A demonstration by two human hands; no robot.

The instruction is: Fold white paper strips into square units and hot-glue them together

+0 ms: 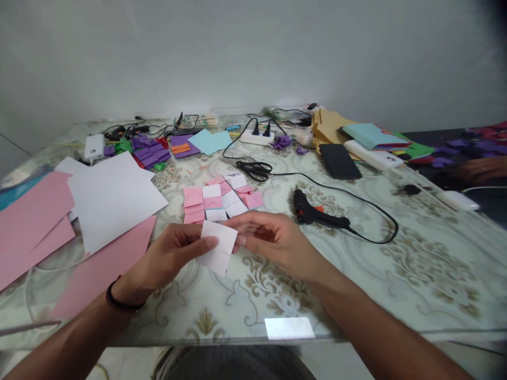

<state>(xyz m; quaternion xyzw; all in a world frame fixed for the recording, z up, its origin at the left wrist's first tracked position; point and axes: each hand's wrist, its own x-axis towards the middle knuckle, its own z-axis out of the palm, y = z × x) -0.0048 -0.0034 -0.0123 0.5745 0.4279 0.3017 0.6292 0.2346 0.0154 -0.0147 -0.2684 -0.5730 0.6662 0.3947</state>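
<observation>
Lightly pinching a small white paper square (pixel 217 250) in the left hand (pixel 174 248), with the thumb pressed flat on its face and the fingers curled behind. Touching the right-hand corner of the square with the right hand (pixel 277 243), thumb and bent fingers drawn close together; hard to tell whether gripping it or only steadying it. Held tilted just above the near part of the table (pixel 396 311), with a black wristband (pixel 119 296) to the left of the square, round the left wrist.

Just beyond the square, laid out in uneven rows: folded pink and white pieces (pixel 194 196). Farther beyond the square, black scissors (pixel 255 170), closed, then a white power strip (pixel 257 137) with two black plugs in it. To the right of the square, lying on its side, a black glue gun (pixel 317 211) with a looping cord; farther out that way, a dark phone (pixel 340 161) and a white and blue-topped pile of coloured paper (pixel 374 136).

To the left of the square, overlapping, large white sheets (pixel 114 200) and pink sheets (pixel 106 269). Beyond those and left of the square, a heap of purple pieces (pixel 150 152) beside light blue sheets (pixel 212 141). Far to the right of the square, blurred, another person's hand (pixel 483 169).
</observation>
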